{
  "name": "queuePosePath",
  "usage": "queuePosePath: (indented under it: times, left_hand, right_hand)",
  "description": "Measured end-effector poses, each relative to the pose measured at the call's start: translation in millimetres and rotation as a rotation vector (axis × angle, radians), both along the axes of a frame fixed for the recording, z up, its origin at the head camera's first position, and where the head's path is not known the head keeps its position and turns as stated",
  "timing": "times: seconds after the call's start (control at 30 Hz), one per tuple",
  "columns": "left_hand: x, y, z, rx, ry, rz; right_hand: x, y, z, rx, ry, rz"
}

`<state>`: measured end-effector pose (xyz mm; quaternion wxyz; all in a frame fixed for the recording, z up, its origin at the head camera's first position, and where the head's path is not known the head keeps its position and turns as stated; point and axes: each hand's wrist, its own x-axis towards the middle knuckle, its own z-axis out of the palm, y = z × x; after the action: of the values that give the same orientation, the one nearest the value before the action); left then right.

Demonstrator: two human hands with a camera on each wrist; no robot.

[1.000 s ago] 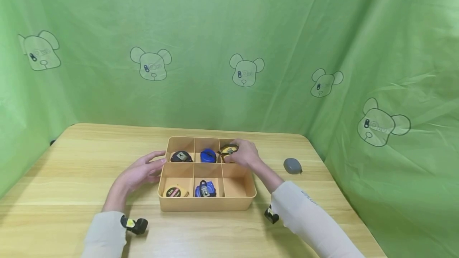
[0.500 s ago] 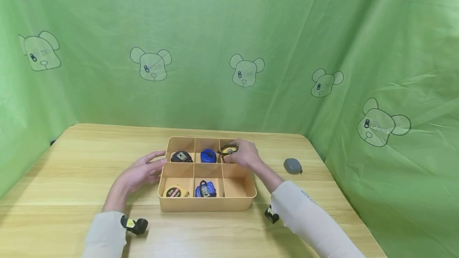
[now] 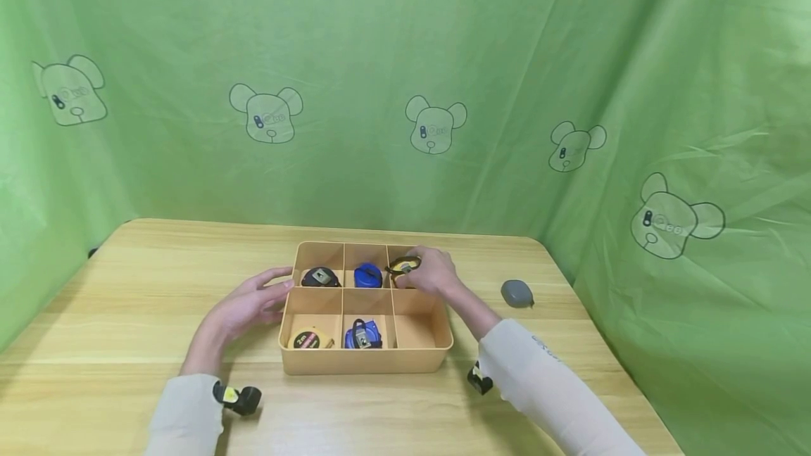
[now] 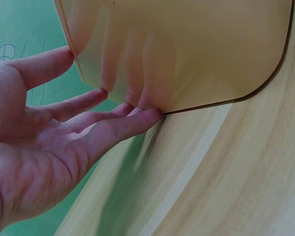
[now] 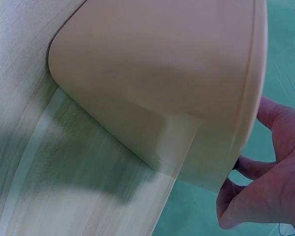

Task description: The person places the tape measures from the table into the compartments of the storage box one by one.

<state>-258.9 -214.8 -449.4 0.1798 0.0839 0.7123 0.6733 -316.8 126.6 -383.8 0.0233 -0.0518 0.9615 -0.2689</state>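
Observation:
An orange-tan six-compartment box (image 3: 367, 361) sits on the wooden table. My left hand (image 3: 250, 305) touches its left wall with straight fingertips, as the left wrist view shows on the box side (image 4: 196, 54). At the back right compartment, my right hand (image 3: 434, 271) grips a yellow and black tape measure (image 3: 404, 267); the box wall hides much of it in the right wrist view. Other tape measures lie in the box: black (image 3: 320, 277) back left, blue (image 3: 368, 275) back middle, yellow (image 3: 310, 338) front left, blue (image 3: 363, 334) front middle.
A grey rounded tape-measure-like object (image 3: 517, 293) lies on the table right of the box. Green curtains (image 3: 355, 160) with bear-head prints stand behind and beside the table (image 3: 355, 414). Black cameras (image 3: 238, 398) are strapped at both wrists.

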Motion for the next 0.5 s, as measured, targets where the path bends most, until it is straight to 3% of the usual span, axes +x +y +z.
queuePosePath:
  times: [0.5]
  left_hand:
    - [-0.1,0.0,0.4,-0.004,-0.004,0.001]
  right_hand:
    - [0.5,-0.5,1.7,0.014,-0.008,0.005]
